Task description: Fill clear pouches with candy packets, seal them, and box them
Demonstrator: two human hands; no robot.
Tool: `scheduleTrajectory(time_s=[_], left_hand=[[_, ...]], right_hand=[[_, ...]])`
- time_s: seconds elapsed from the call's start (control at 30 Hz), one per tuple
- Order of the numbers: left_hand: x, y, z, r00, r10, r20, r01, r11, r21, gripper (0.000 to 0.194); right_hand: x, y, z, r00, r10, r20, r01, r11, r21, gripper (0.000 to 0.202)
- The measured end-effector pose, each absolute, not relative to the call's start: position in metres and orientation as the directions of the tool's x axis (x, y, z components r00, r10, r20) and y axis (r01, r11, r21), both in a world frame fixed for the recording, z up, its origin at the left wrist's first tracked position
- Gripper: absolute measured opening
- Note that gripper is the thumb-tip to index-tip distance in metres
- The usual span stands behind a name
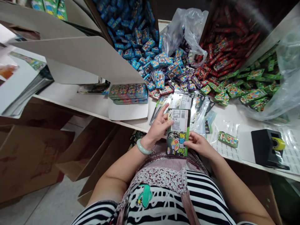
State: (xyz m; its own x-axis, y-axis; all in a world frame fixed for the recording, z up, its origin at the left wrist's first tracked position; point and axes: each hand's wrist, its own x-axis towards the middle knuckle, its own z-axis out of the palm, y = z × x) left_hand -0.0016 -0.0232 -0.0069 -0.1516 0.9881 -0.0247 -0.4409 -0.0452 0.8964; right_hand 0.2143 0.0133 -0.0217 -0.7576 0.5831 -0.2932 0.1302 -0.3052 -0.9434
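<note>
Your L hand (159,127) & R hand (199,145) pinch the pouch (175,134) at its 10 & 4 o'clock edges, by the worktop (97,105)'s 6 o'clock side. R pinch looks light: poss. slip lapward. Heaped packs (174,71) at 12 might slide.

The white table (248,134) runs across the frame, and from the upper middle to the upper right it carries a loose heap of small packets, blue (160,79), purple (185,75), red (217,64) and green (254,95). Flat pouches (200,109) overlap at the centre, with a white tray (127,111) of stacked packets to their left, while on the right a single green packet (227,139) lies on a printed sheet (243,151) near a black tape dispenser (264,148). At the far left sits what looks like a stack of cards (25,90), though blur makes that uncertain.
</note>
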Motion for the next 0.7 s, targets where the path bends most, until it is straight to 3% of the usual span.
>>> scheduleTrajectory(time_s=[0.07,0.2,0.37,0.5,0.6,0.7], left_hand=[[0.000,-0.026,-0.005,-0.125,0.992,0.016,-0.388,-0.064,0.919,0.081],[0.005,-0.030,0.001,-0.096,0.993,0.064,-0.299,-0.090,0.950,0.070],[-0.002,-0.040,0.007,-0.069,0.997,0.040,-0.211,-0.054,0.976,0.049],[-0.005,-0.046,0.013,-0.166,0.985,0.052,-0.078,-0.066,0.995,0.033],[-0.003,-0.042,0.026,-0.241,0.965,0.099,-0.022,-0.107,0.994,0.028],[-0.001,-0.036,0.044,-0.185,0.979,0.086,-0.058,-0.099,0.993,0.024]], right_hand=[[0.216,0.012,-0.016,-0.716,0.662,-0.221,0.095,-0.221,-0.971,0.048],[0.210,0.021,-0.003,-0.433,0.901,0.006,0.018,0.015,-1.000,0.073],[0.206,0.031,0.001,-0.490,0.872,-0.017,0.116,0.045,-0.992,0.056],[0.210,0.032,0.013,-0.606,0.795,-0.030,0.067,0.014,-0.998,0.032],[0.210,0.037,0.032,-0.550,0.834,0.050,0.089,0.117,-0.989,0.021],[0.206,0.041,0.046,-0.514,0.853,0.092,0.083,0.156,-0.984,0.020]])
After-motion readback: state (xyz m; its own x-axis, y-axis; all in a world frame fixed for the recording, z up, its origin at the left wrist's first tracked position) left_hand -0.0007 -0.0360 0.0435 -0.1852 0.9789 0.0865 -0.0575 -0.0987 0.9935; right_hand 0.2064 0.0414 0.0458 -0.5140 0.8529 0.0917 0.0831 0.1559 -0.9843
